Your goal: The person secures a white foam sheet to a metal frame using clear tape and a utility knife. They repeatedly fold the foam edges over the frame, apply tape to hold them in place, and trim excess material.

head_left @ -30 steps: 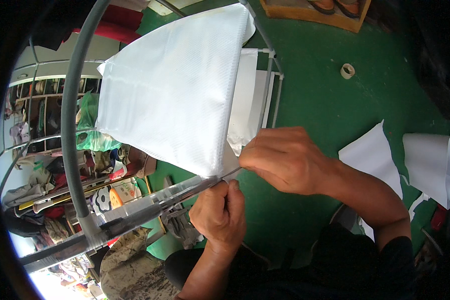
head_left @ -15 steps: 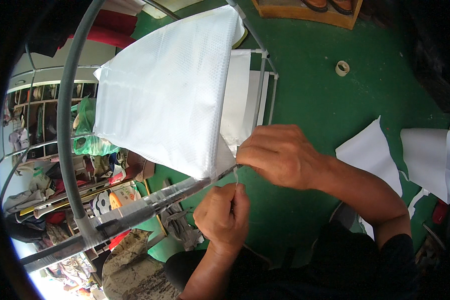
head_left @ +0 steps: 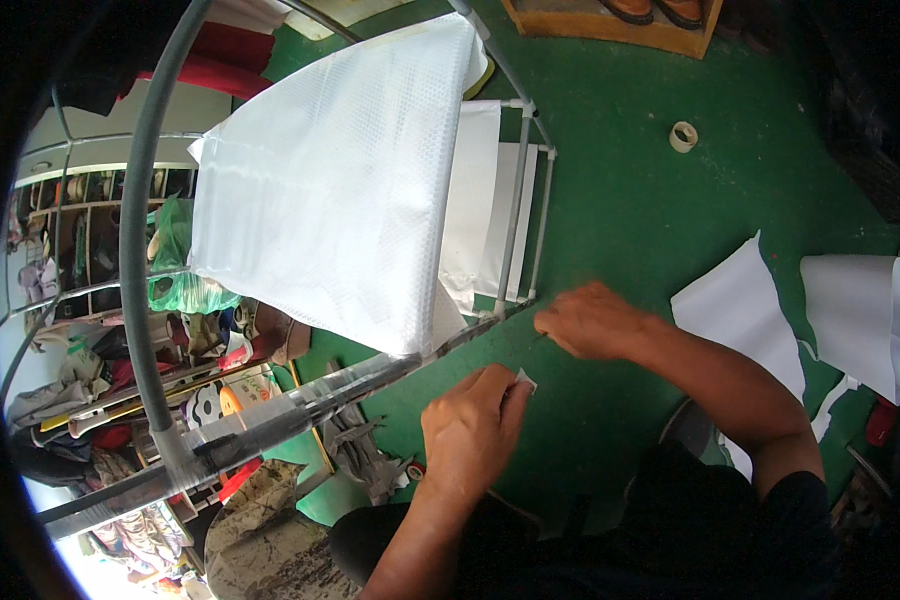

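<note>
White mesh fabric (head_left: 340, 190) is stretched over a grey tubular frame (head_left: 135, 250) in the middle of the scene, sloping from the far right down toward the near left. Its lower edge ends at a bar wrapped in shiny clear tape (head_left: 300, 405), which runs from near left toward the hands. Behind the fabric, on its right, a white pipe rack (head_left: 520, 220) with white panels is seen standing on the green floor (head_left: 650, 200).

The left hand (head_left: 470, 435) is held near the right end of the taped bar, its fingers curled narrow, and a small whitish scrap (head_left: 525, 380) is pinched at the fingertips. The right hand (head_left: 590, 320) is placed just beyond it, farther and to the right, close to the lower corner of the fabric; its fingers are drawn together as if pinching, but what is gripped between them cannot be told. The two hands are kept near each other without touching.

White cut sheets (head_left: 740, 310) are spread on the floor to the right of the right forearm. A small roll of tape (head_left: 683, 136) is seen lying far right on the floor. Cluttered shelves (head_left: 70, 220) are seen at the left.
</note>
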The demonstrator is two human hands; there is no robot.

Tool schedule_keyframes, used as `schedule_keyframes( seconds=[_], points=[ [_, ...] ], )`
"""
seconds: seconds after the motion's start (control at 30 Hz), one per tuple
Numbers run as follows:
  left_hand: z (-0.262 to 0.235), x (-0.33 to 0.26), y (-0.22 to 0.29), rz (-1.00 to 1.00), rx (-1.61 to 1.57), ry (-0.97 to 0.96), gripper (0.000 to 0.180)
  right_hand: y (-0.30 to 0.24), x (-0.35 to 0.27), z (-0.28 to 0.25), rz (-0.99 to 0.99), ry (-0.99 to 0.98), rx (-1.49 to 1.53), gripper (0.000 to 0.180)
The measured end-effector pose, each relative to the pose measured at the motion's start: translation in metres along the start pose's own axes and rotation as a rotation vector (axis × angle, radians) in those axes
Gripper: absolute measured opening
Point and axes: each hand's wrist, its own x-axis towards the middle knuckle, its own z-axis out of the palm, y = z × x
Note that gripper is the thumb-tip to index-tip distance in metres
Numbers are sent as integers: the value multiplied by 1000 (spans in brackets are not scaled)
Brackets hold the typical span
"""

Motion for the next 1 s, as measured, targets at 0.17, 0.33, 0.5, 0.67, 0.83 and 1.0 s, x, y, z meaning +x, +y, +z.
schedule_keyframes(
  seconds=[0.17,0.33,0.5,0.67,0.83,1.0],
  points=[
    [2,-8,-27,-51,165,-132,18,-17,4,-40,-58,30,145,12],
    [-17,-1,-37,-104,76,-144,18,-85,22,-107,-64,303,1265,20],
    [-42,4,-38,-385,-227,-38,19,-96,34,-116,73,241,1566,28],
    [-54,-1,-49,-438,-669,44,19,-97,44,-113,62,200,1589,31],
    [-58,2,-40,-462,-987,109,31,-102,51,-118,68,197,1606,38],
    [-55,5,-39,-250,-1486,151,62,-104,54,-118,49,194,1642,42]
  ],
)
